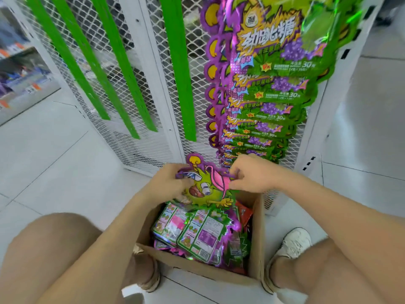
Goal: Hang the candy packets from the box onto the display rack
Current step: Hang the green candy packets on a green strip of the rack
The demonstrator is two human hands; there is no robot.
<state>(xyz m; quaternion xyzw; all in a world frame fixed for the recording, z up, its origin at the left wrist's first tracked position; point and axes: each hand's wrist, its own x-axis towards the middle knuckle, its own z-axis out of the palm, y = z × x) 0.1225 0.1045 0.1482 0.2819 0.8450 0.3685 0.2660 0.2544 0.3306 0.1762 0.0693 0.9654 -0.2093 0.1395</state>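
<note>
Person is crouching over an open cardboard box [259, 229] that's sitting on the tiled floor [54, 163] btwn the knees, right in front of the display rack [153, 88]. Left hand [171, 183] and right hand [252, 175] are both gripping one candy packet [208, 187], fingers curled on its top part, L on the left side, R on the right corner. The packet is hanging just above the box, cartoon face w/ pink ear showing, and its lower end is reaching down to the packets in the box [197, 232]. Those are lying mostly back side up. On the rack, a column of hanging packets [274, 88] is overlapping down the right side, lowest ones ending just behind the right hand. Green strips [179, 66] are running down the white mesh to the left of that column. A white shoe [293, 242] is resting near the box's right wall.
</note>
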